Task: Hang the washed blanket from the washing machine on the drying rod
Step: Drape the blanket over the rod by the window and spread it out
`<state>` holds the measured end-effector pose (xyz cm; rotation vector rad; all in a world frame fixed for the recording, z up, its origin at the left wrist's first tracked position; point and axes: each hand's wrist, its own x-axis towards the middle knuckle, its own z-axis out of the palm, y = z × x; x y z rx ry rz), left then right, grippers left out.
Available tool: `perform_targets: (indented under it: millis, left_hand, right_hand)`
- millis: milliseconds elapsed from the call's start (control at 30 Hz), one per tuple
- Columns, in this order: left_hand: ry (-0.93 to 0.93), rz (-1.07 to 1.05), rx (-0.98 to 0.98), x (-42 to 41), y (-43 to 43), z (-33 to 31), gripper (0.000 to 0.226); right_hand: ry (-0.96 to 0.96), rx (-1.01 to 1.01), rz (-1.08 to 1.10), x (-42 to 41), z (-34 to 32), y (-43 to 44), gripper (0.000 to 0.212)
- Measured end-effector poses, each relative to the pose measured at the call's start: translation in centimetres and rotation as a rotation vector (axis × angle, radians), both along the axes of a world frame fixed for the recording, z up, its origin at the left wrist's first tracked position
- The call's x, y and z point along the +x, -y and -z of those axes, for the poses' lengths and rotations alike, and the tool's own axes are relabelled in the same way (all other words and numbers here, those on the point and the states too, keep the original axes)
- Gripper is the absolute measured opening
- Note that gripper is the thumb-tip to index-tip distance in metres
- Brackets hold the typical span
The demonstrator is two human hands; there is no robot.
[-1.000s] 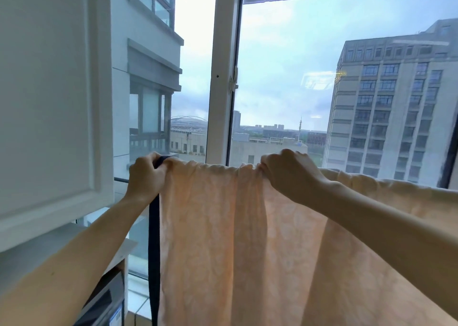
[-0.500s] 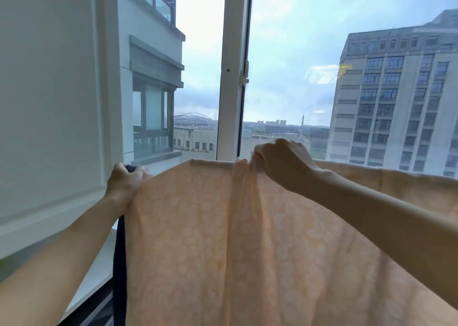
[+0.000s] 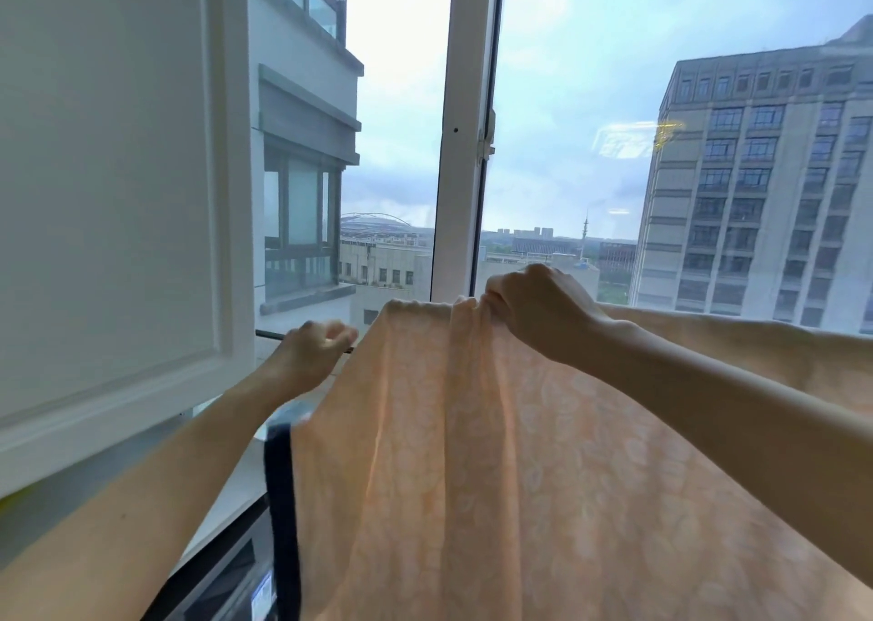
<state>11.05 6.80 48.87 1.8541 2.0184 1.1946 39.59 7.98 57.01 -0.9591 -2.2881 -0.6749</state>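
Observation:
A peach patterned blanket (image 3: 496, 455) with a dark navy border (image 3: 282, 502) on its left edge hangs over the thin dark drying rod (image 3: 269, 334) in front of the window. My right hand (image 3: 543, 313) pinches a bunched fold at the blanket's top edge. Beside the blanket's left edge, my left hand (image 3: 314, 349) hovers at the rod, blurred, with fingers loosely curled and no cloth visible in them. The blanket hides the rod to the right of that hand.
A white cabinet door (image 3: 108, 186) stands close on the left. The white window frame post (image 3: 465, 148) rises just behind the rod. A dark appliance (image 3: 222, 582) with a label sits low on the left under my left forearm.
My left hand has let go of the blanket's navy corner, which has dropped down. The bare rod now shows at the left. My right hand keeps its pinch on the top fold.

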Motion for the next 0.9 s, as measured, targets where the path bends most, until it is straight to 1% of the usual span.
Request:
perform_targets:
  millis: [33, 67, 100, 133, 200, 300, 367, 467, 533, 700, 800, 900]
  left_hand:
    - [0.121, 0.128, 0.049, 0.7, 0.0, -0.4, 0.046]
    - [0.202, 0.229, 0.075, 1.5, -0.1, -0.8, 0.045]
    - [0.219, 0.283, 0.085, 2.2, -0.1, -1.0, 0.04]
    - [0.184, 0.293, 0.109, 2.7, -0.3, -1.1, 0.034]
    - [0.101, 0.246, 0.198, 3.1, -0.8, -1.2, 0.03]
    - [0.105, 0.165, 0.324, 2.6, -1.4, -1.2, 0.026]
    - [0.174, 0.076, 0.402, 2.0, -1.6, -1.3, 0.023]
    - [0.364, -0.127, 0.481, -0.1, -1.6, -1.3, 0.02]
    - [0.424, -0.215, 0.472, -2.3, -1.6, -1.0, 0.021]
    - [0.377, -0.313, 0.393, -5.6, -1.0, 1.0, 0.014]
    - [0.392, -0.245, 0.338, -6.1, -0.5, 2.1, 0.013]
    - [0.369, -0.113, 0.257, -5.9, -0.1, 2.4, 0.013]
  right_hand:
    - [-0.002, 0.006, -0.002, 0.0, 0.1, -0.1, 0.026]
    - [-0.003, 0.014, -0.001, 0.0, 0.2, -0.2, 0.026]
    - [-0.006, 0.018, -0.001, 0.1, 0.2, -0.2, 0.027]
    - [-0.007, 0.018, 0.0, 0.1, 0.2, -0.3, 0.027]
    - [-0.008, 0.017, 0.006, 0.1, 0.2, -0.3, 0.027]
    - [0.002, 0.041, 0.038, 0.2, 0.2, -0.4, 0.027]
    - [-0.007, 0.063, 0.062, 0.1, 0.1, -0.5, 0.025]
    - [-0.032, 0.073, 0.072, -0.1, -0.2, -0.9, 0.023]
    - [-0.04, 0.083, 0.072, -0.4, -0.3, -1.1, 0.023]
    - [-0.027, 0.077, 0.048, -1.5, 0.2, -1.2, 0.028]
    - [-0.028, 0.026, 0.033, -2.3, 0.3, -1.2, 0.03]
    - [-0.019, -0.013, 0.006, -3.2, 0.6, -1.4, 0.034]
